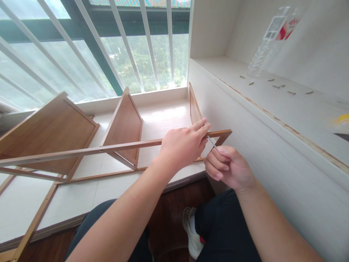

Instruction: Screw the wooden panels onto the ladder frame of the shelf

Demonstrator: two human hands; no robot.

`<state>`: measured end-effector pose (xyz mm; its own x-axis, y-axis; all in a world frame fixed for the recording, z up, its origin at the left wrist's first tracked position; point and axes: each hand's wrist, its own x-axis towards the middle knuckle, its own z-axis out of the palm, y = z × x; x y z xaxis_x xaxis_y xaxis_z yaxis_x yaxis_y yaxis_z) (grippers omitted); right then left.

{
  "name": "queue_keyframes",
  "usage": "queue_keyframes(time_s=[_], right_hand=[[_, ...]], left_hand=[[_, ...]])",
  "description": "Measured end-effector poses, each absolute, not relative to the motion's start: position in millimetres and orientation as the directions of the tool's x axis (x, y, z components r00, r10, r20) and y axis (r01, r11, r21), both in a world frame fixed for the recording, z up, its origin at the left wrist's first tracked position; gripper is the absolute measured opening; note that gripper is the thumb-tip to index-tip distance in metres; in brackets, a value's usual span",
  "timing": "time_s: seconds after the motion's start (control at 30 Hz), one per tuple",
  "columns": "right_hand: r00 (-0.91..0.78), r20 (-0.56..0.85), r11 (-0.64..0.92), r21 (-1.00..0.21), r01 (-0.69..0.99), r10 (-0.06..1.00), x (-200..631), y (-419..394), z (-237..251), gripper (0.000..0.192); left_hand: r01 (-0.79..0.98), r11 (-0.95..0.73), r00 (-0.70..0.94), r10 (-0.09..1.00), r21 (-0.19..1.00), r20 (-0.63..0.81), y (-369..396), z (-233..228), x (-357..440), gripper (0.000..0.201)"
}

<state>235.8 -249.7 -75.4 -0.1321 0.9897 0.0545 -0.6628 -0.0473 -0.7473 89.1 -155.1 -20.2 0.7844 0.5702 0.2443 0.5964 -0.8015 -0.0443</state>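
Observation:
A brown wooden rack (131,145) lies on its side on the pale window ledge, with its panels standing up between long rails. My left hand (185,143) is closed around the front rail near its right end, index finger stretched along it. In my closed right hand (230,165) is a thin metal hex key (212,142); its far part is hidden in the fist, so its kind is not fully certain. The key's tip meets the rail right by my left fingertips. The contact point itself is partly covered by those fingers.
On the white shelf (272,98) at right lie several small screws (291,93) beside a clear plastic bottle (268,47). A white side wall (261,145) stands close to the rack's right end. White window bars (125,40) rise behind. My legs and a shoe (192,233) are below.

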Motion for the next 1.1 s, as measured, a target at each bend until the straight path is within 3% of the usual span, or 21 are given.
queue_keyframes(time_s=[0.27,0.67,1.1], right_hand=[[-0.118,-0.018,-0.093,-0.743,-0.663,0.993,236.1,-242.7,-78.3,0.045],[0.002,-0.017,-0.013,-0.840,-0.542,1.000,232.5,-248.9,-71.1,0.048],[0.038,-0.060,-0.030,-0.842,-0.539,0.997,236.7,-250.9,-71.6,0.048]], left_hand=[[0.602,-0.797,0.780,0.571,-0.059,0.255,-155.4,-21.5,90.7,0.049],[0.609,-0.791,0.776,0.578,-0.059,0.254,-157.0,-20.0,90.2,0.048],[0.604,-0.794,0.780,0.573,-0.064,0.249,-155.5,-21.5,90.9,0.049]])
